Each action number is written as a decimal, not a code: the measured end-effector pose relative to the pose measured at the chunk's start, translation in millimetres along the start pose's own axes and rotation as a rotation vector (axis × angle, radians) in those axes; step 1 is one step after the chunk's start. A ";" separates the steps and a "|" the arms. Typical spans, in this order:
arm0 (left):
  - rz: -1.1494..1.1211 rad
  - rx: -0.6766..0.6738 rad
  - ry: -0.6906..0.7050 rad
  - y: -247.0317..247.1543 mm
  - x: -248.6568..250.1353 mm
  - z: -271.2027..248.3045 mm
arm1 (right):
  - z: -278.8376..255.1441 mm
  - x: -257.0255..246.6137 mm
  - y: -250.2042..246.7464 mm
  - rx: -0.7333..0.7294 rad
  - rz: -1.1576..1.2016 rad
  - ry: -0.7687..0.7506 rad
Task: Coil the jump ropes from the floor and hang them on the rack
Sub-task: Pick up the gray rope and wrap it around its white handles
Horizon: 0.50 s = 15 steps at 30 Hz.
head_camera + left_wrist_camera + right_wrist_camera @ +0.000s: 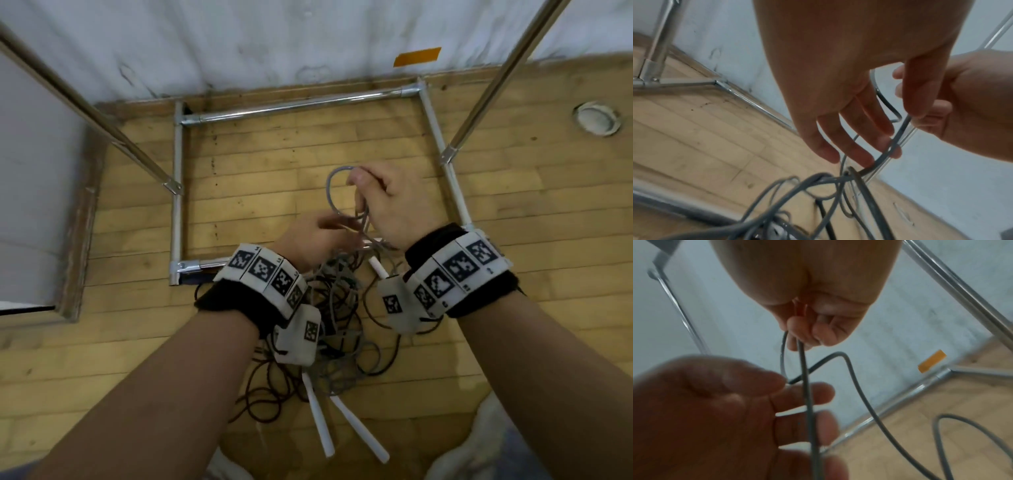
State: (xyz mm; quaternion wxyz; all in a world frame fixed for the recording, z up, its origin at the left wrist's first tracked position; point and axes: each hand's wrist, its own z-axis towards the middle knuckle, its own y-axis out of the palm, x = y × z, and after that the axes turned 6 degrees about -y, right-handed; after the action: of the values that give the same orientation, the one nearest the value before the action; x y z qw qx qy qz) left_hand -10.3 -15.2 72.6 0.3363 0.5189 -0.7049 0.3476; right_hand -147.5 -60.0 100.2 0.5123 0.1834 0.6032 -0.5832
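A grey jump rope (329,192) rises from a tangle of grey and dark ropes (339,308) on the wooden floor. My right hand (363,192) grips a small loop of this grey rope in a closed fist, seen as curled fingers in the right wrist view (807,334). My left hand (337,226) reaches in just below it with straight fingers; a strand of the grey rope (897,134) lies across its fingertips (861,155). White handles (320,425) stick out of the pile toward me. The metal rack's base frame (294,104) lies on the floor beyond my hands.
Two slanted rack poles (479,109) rise on either side of my hands. A white wall (239,44) with an orange tape strip (417,56) stands behind the rack. A round floor fitting (597,118) sits at far right, a white panel (30,205) at left.
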 end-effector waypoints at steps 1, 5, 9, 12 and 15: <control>0.006 -0.007 0.025 0.4 10.8 -8.5 | 1.4 -11.0 -8.4 0.025 0.002 -0.024; 0.094 -0.027 0.085 0.9 49.4 -45.0 | 5.0 -62.3 -38.1 0.135 0.067 -0.117; 0.192 0.141 0.160 -5.1 79.5 -82.7 | 9.8 -119.8 -60.4 0.172 0.224 -0.152; 0.029 0.415 0.223 -12.0 100.9 -111.0 | 10.9 -165.2 -74.9 0.137 0.205 -0.235; 0.023 0.422 0.351 -16.5 129.4 -140.8 | 8.9 -207.7 -87.1 0.087 0.173 -0.308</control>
State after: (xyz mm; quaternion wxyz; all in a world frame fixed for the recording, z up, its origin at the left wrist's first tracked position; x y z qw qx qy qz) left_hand -8.8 34.9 257.9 0.3337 0.5012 -0.5539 0.5750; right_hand -130.5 -11.7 319.8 0.6386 0.1652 0.4739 -0.5834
